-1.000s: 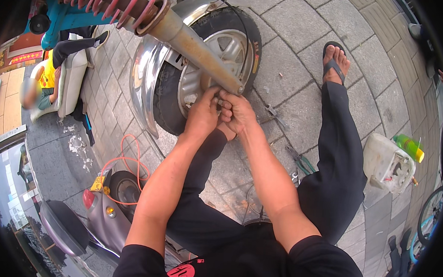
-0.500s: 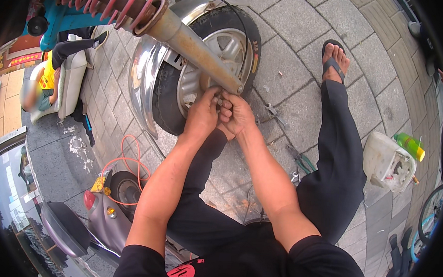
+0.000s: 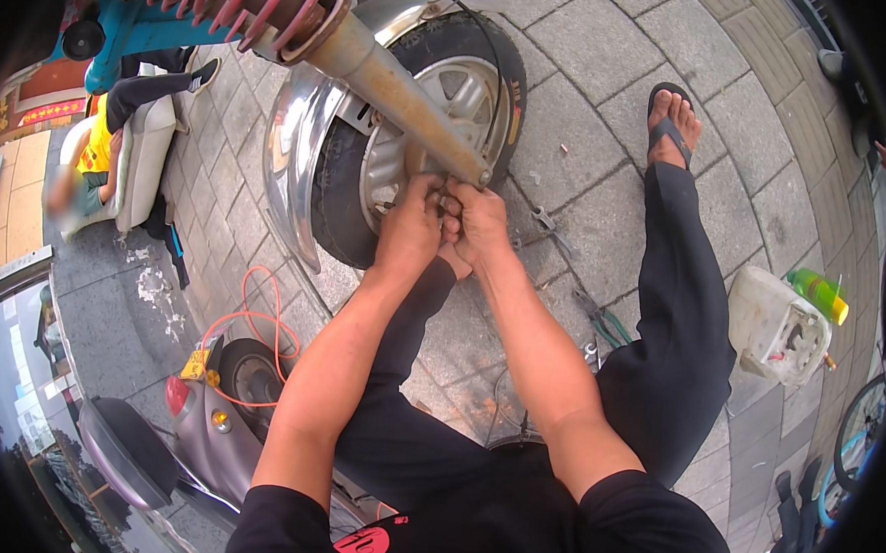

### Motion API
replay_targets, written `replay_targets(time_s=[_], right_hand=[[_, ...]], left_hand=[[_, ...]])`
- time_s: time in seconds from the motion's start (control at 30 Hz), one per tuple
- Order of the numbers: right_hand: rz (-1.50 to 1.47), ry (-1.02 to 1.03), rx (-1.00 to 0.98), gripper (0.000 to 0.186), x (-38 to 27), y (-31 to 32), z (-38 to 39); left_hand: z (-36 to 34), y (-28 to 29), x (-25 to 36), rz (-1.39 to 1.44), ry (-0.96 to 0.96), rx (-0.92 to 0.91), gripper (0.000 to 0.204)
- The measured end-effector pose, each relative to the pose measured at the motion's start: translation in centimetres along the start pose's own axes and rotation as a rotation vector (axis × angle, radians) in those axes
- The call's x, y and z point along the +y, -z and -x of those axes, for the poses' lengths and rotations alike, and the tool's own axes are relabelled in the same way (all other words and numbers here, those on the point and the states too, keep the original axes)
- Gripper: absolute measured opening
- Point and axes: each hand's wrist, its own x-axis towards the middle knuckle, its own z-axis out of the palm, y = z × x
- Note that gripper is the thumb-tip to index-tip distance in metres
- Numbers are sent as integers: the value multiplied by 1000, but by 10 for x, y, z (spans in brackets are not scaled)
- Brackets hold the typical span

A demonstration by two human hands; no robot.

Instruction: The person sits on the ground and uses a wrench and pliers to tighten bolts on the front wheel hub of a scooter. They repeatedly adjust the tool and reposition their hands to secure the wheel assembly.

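Note:
My left hand (image 3: 414, 225) and my right hand (image 3: 477, 223) meet just under the lower end of a rusty shock absorber (image 3: 411, 120) with a red spring. Their fingers are pinched together round a small metal part (image 3: 445, 203), mostly hidden by the fingertips. Behind them a scooter wheel (image 3: 339, 191) with a silver rim lies under a chrome mudguard (image 3: 290, 178), and a black cable runs over the tyre. Right of my hands a metal tool (image 3: 544, 222) rests on the paving.
Pliers (image 3: 603, 317) lie beside my right leg. A plastic jug (image 3: 767, 329) and green bottle (image 3: 811, 288) stand at right. Another scooter (image 3: 204, 444) with an orange hose is lower left. A person (image 3: 110, 134) reclines on white padding at upper left; bicycle wheels (image 3: 861, 429) edge the right.

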Motion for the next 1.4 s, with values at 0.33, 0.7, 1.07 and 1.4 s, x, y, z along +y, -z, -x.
replay_targets(time_s=[0.33, 0.7, 1.07, 1.4], right_hand=[[-148, -95, -198, 7, 4, 34, -15], [-201, -94, -200, 8, 2, 30, -13], [-165, -81, -201, 10, 0, 25, -9], [-78, -34, -135, 12, -1, 15, -4]], left_hand=[[6, -11, -6, -22, -65, 164, 24], [-3, -8, -9, 531, 451, -44, 34], [-2, -13, 18, 963, 721, 25, 22], [-3, -11, 19, 998, 715, 31, 21]])
